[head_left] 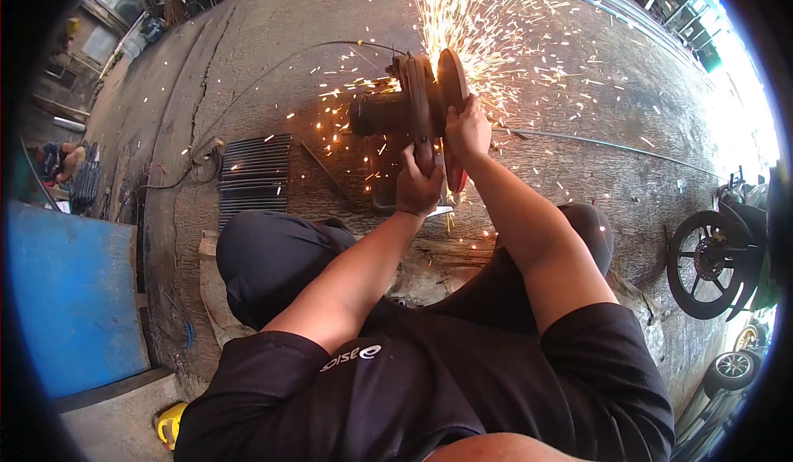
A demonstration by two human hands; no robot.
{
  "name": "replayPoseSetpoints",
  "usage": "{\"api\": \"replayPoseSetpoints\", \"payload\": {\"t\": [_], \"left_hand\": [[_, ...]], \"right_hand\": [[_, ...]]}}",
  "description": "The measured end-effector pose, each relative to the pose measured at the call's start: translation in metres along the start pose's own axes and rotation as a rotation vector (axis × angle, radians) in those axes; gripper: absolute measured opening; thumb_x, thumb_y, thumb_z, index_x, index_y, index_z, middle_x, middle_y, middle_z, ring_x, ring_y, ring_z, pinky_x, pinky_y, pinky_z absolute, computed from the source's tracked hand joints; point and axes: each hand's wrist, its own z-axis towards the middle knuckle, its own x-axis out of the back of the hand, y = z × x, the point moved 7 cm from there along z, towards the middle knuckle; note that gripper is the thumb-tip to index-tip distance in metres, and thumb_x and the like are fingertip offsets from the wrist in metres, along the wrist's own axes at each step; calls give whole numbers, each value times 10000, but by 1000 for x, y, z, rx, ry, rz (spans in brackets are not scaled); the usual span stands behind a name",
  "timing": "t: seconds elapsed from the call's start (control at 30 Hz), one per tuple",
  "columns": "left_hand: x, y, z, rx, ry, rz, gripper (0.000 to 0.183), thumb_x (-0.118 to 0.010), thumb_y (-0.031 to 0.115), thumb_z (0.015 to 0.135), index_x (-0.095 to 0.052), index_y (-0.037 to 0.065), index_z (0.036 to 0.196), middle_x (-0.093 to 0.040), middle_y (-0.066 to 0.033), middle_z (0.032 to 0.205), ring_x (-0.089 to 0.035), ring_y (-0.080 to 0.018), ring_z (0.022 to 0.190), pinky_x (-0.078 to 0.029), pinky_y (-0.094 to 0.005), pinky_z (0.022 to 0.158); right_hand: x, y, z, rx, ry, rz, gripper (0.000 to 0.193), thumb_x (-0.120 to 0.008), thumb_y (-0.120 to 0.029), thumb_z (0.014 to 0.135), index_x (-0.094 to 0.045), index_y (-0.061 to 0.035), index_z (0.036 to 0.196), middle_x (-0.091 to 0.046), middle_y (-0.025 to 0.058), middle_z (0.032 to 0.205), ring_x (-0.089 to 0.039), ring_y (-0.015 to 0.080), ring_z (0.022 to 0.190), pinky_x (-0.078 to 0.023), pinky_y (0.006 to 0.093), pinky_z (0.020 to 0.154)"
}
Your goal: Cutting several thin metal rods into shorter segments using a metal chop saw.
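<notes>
A worn brown cut-off saw (415, 90) stands on the floor in front of me, its dark cylindrical motor (378, 115) to the left. My left hand (420, 183) is closed around the saw's near handle. My right hand (468, 132) is closed at the near side of a large brown disc (451, 80); what its fingers hold is hidden. Below that hand a red part (456, 176) shows. Bright sparks (467, 16) spray away from the disc's far side, and some scatter left. A long thin metal rod (611, 142) runs from beside the saw toward the right.
Dark metal bars (254, 177) lie side by side left of the saw, near a loose strip (326, 171). A cable (248, 90) curves across the floor. A blue panel (70, 289) stands left, a motorcycle wheel (676, 265) right. Another person (70, 163) sits far left.
</notes>
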Motion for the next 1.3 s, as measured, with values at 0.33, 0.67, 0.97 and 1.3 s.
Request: {"api": "replayPoseSetpoints", "payload": {"t": [0.33, 0.67, 0.97, 1.3], "left_hand": [[-1, -4, -1, 10, -4, 28, 639, -596, 251, 802, -298, 27, 1321, -614, -308, 992, -605, -492, 930, -489, -510, 807], [3, 6, -2, -123, 83, 34, 635, -620, 252, 793, -328, 35, 1314, -624, -274, 1013, -609, -478, 932, -493, -498, 803], [-3, -8, -2, -15, 14, 26, 634, -612, 279, 801, -320, 26, 1304, -617, -303, 977, -604, -495, 906, -494, -518, 773], [-5, -12, -2, 15, -26, 8, 653, -605, 269, 804, -296, 16, 1320, -602, -319, 1016, -597, -489, 943, -487, -508, 802]], "right_hand": [[3, -2, -2, 25, 47, 28, 280, -547, -248, 886, -485, -23, 1041, -633, 228, 955, -620, 411, 878, -484, 485, 768], [-2, 2, -1, 9, 9, 30, 315, -544, -252, 884, -479, -14, 1079, -631, 240, 991, -621, 409, 908, -491, 478, 786], [1, 1, -3, 2, 25, 27, 335, -541, -251, 882, -476, -1, 1095, -627, 250, 1015, -621, 408, 925, -488, 483, 796], [1, 2, -3, 7, 16, 57, 340, -557, -238, 872, -480, -4, 1106, -630, 244, 1002, -619, 418, 894, -486, 488, 776]]}}
